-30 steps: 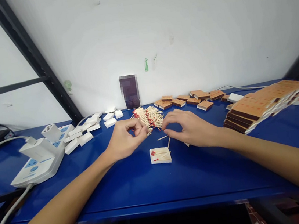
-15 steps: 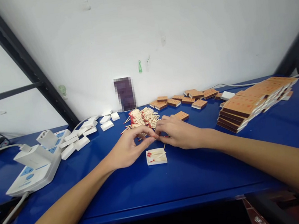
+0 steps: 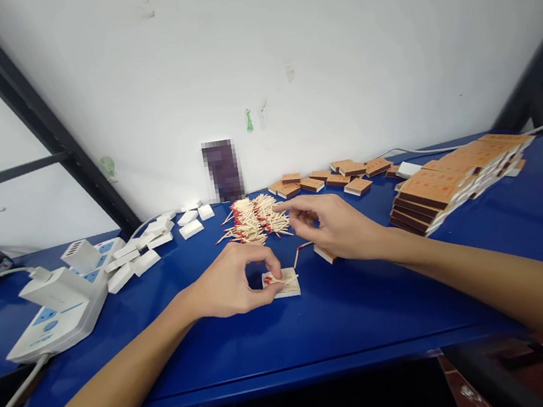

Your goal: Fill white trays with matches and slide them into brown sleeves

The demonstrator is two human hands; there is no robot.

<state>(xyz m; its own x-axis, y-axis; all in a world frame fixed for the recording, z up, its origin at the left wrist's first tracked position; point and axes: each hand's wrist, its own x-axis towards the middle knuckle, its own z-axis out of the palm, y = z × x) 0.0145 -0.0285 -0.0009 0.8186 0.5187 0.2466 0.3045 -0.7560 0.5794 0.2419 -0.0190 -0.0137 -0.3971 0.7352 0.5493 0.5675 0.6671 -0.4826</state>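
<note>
A small white matchbox tray [image 3: 287, 284] lies on the blue table [image 3: 318, 318] with a few red-tipped matches in it. My left hand [image 3: 235, 281] is curled over its left end, fingertips pinching matches down into the tray. My right hand [image 3: 335, 225] hovers behind it with fingers spread, forefinger reaching toward the heap of loose matches [image 3: 253, 219]. A brown matchbox sleeve [image 3: 326, 254] lies partly under the right hand, and two stray matches [image 3: 301, 250] lie beside it.
Several white empty trays [image 3: 155, 237] lie at the back left beside a white power strip [image 3: 58, 304] with plugs and cable. Brown matchboxes [image 3: 343, 176] are scattered at the back; stacked flat brown sleeves [image 3: 451, 188] sit at the right. A dark frame rises at left.
Both hands met over the tray half a second ago. Now the left hand has dropped onto the tray with matches, and the right hand has opened and moved back toward the heap.
</note>
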